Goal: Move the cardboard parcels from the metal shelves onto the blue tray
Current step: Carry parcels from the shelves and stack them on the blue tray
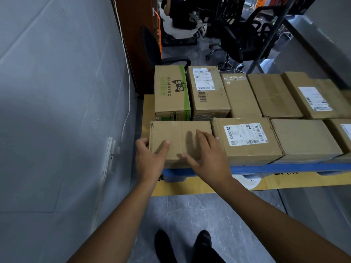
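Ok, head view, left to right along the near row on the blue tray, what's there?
Plain parcel, parcel with a white label, second plain parcel, labelled parcel cut off at the frame edge.

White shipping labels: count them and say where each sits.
4. Back row: a label right of the green-printed parcel, another far right. Front row: one right of the held parcel, one cut by the frame edge. More may be hidden.

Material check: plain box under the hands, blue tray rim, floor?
The plain box looks like corrugated cardboard: matte brown, with a creased corner and what seems to be clear tape along the seam. The blue tray is likely moulded plastic, given its smooth, uniformly coloured rim, but that's not certain. The floor is glossy grey tile with white marble-like veins; whether it's stone or ceramic is unclear.
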A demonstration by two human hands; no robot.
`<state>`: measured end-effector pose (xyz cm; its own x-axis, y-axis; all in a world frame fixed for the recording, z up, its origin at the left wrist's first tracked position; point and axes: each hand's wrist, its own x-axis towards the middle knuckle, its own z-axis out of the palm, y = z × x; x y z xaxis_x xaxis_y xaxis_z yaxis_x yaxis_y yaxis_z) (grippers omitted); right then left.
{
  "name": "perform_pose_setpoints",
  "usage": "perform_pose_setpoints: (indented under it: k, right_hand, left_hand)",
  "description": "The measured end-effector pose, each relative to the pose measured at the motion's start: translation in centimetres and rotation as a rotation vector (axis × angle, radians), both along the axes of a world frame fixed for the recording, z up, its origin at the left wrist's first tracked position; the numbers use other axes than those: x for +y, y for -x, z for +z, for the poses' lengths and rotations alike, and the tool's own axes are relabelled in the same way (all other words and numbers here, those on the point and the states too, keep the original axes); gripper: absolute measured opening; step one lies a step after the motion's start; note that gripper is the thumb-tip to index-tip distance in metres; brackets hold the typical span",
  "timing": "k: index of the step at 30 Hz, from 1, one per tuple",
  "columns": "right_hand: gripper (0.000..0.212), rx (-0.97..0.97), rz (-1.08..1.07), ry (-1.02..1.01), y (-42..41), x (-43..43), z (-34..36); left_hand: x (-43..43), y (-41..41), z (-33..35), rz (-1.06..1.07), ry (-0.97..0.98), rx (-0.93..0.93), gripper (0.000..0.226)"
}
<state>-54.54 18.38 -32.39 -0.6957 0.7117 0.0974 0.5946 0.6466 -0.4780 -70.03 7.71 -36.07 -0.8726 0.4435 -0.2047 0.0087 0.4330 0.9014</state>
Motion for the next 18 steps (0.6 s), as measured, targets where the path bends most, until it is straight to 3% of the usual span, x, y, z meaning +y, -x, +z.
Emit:
perform_pose_setpoints:
  k: [7,18]
  right_hand:
    - [0.079,0.105,-0.036,0.098,1.3,5.9,2.9]
    - [0.071,0.058,0.067,0.099,8.4,23.8,5.2]
  left_hand:
    - [2.9,5.9,2.6,-0.139,-0.053,0.190,0.067]
    - [16.2,14.6,6.5,-0.439,0.048,0.337,0.058]
